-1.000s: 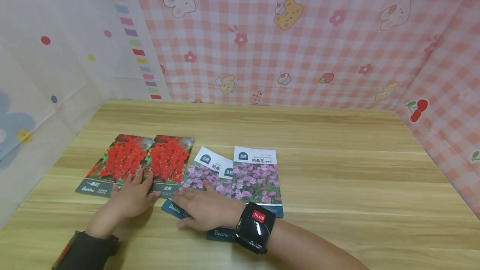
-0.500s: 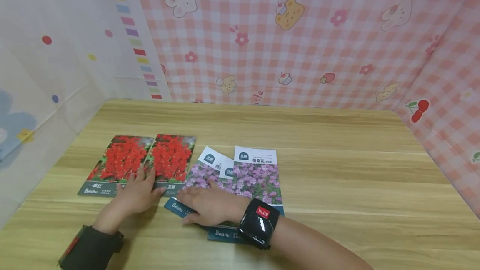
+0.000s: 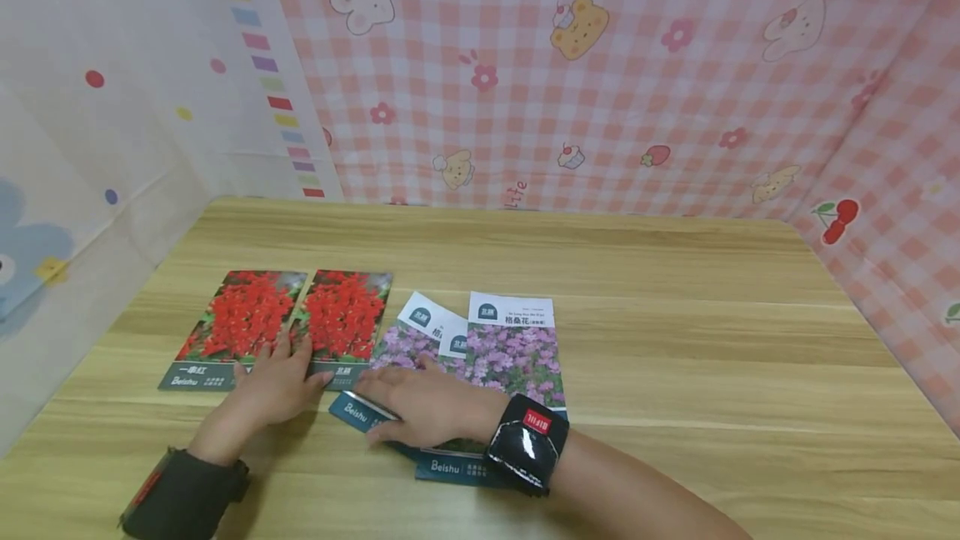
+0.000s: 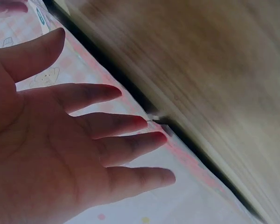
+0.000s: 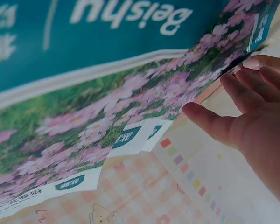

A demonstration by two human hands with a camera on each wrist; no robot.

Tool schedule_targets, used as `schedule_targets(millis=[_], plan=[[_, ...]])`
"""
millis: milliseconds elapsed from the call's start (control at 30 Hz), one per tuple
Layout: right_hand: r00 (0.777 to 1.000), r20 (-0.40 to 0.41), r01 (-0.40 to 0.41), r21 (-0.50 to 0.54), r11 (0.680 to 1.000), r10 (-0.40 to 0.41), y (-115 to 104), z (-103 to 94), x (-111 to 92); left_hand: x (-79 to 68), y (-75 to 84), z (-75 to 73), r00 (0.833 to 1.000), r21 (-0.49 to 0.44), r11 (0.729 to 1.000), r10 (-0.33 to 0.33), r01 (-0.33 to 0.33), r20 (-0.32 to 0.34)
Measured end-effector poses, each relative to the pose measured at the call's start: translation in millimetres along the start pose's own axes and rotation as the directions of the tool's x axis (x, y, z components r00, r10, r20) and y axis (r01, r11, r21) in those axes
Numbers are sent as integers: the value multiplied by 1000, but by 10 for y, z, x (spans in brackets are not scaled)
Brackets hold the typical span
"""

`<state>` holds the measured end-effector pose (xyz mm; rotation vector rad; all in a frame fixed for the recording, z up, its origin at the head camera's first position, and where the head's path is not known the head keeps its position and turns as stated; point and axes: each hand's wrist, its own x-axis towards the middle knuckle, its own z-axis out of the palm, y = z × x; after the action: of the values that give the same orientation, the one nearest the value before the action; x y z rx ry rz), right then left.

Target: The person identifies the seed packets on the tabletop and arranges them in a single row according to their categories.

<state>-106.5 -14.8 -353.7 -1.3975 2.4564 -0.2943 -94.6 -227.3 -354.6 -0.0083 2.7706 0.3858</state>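
Note:
Two red-flower seed packets lie side by side at the left of the table in the head view, the left one [image 3: 243, 319] close to the right one [image 3: 347, 311]. My left hand [image 3: 273, 386] rests on their lower parts with straight fingers; the left wrist view shows its spread fingers [image 4: 140, 182]. Several pink-flower seed packets overlap to the right. Flat on the tilted leftmost pink packet [image 3: 408, 340] rests my right hand [image 3: 427, 402], its fingers extended. The upright pink packet [image 3: 513, 357] lies farther right, and another [image 3: 450, 467] shows its lower edge below my wrist.
The wooden table [image 3: 712, 357] extends to the right and behind the packets. A pink checked cloth [image 3: 600, 107] hangs along the back and right sides. A white cloth [image 3: 112, 132] with coloured dots hangs at the left.
Both hands have shifted slightly to the right. The right red packet and the leftmost pink packet have moved a little right, and the gap between the red packets has widened slightly.

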Motion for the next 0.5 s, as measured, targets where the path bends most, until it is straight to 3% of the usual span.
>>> schedule_targets(millis=[167,367,500], plan=[[998,-69,7,11,1000,-6,73,-47,-87,-30,23,-13,998,11,1000,24,-23,-64],[994,-101,30,-16,999,-31,141,-27,-192,-144,154,54,976,6,987,162,-163,-148],[995,-87,39,-24,999,-41,154,36,-246,-239,302,112,958,7,971,238,-240,-159]])
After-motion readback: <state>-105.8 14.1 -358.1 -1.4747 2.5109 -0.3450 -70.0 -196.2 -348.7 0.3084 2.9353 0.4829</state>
